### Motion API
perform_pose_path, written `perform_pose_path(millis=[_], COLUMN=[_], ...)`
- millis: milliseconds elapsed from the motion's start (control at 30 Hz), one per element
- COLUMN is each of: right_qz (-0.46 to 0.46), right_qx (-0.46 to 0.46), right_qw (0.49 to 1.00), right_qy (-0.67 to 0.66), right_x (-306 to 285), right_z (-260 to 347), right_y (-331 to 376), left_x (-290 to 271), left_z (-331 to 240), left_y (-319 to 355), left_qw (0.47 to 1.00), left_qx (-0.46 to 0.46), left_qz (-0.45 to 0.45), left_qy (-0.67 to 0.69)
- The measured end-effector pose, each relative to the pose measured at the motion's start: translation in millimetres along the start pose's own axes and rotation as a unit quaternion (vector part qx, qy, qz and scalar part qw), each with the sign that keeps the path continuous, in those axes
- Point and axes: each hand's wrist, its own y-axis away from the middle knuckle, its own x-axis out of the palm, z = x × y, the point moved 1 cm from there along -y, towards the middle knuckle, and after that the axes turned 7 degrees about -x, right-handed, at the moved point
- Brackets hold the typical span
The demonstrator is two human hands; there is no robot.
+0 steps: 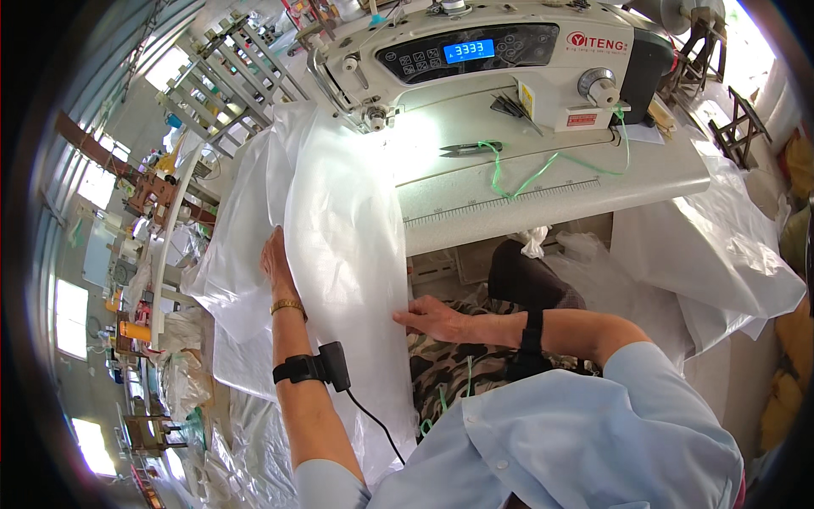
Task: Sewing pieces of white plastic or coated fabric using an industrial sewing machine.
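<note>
A long white translucent plastic sheet (343, 280) runs from under the needle area of a white sewing machine (466, 51) down toward my lap. My left hand (273, 259) is at the sheet's left side, next to a raised fold; its fingertips are hidden by the material. At the sheet's right edge, my right hand (434, 320) is closed, with thumb and finger pinching the border. The machine's lamp glares brightly over the needle area, so the stitching spot cannot be made out.
Dark thread snips (471, 149) and loose green thread (534, 176) lie on the machine bed (551, 204). More white sheeting (704, 246) hangs at the right. A metal rack (225, 81) stands at the far left. A black cable (373, 420) trails from my left forearm band.
</note>
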Motion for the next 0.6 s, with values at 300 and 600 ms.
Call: perform_pose_path(millis=[300, 600], right_qz=[0.092, -0.049], right_qx=[-0.075, 0.074], right_qw=[0.992, 0.981], right_qy=[-0.051, -0.171], right_x=[-41.3, -75.2], right_z=[64.7, 19.6], right_y=[59.8, 75.6], left_x=[-159.2, -169.4], left_z=[159.6, -26.7], left_y=[52.7, 45.8], left_qw=[0.978, 0.948], left_qx=[0.07, 0.121], left_qz=[-0.136, -0.126], left_qy=[-0.138, -0.266])
